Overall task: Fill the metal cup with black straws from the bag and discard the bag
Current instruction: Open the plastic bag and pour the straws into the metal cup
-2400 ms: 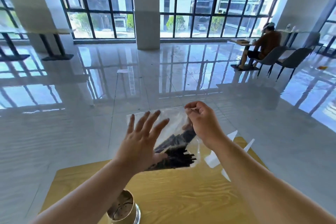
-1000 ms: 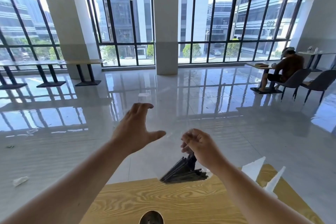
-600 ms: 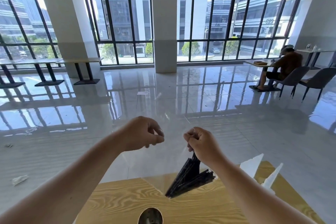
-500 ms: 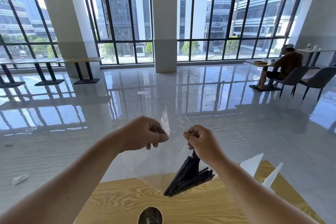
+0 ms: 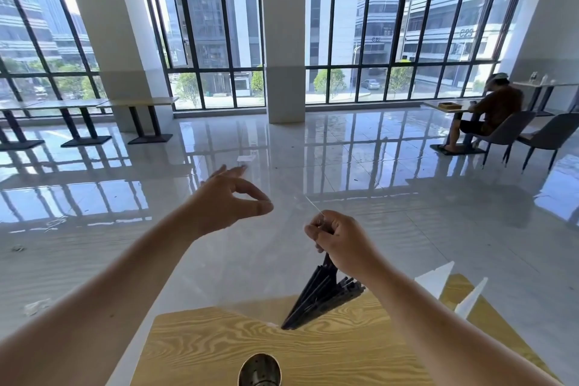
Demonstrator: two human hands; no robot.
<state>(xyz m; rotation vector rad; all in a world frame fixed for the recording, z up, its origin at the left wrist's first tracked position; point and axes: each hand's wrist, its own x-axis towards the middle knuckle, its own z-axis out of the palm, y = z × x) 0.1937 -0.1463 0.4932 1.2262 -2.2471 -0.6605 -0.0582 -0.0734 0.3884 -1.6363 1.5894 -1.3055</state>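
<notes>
Metal cup point(image 5: 259, 368): cut off by the bottom edge; only the rim and upper inside show.
Black straws point(image 5: 322, 298): upper ends hidden inside the right hand point(image 5: 341, 243).
Clear bag point(image 5: 315, 207): film almost invisible, outline untraceable.
Left hand point(image 5: 225, 200): thumb meets forefinger; film between them, cannot tell.
White pointed shapes point(image 5: 434, 280): bases behind the right forearm, kind unclear.
</notes>
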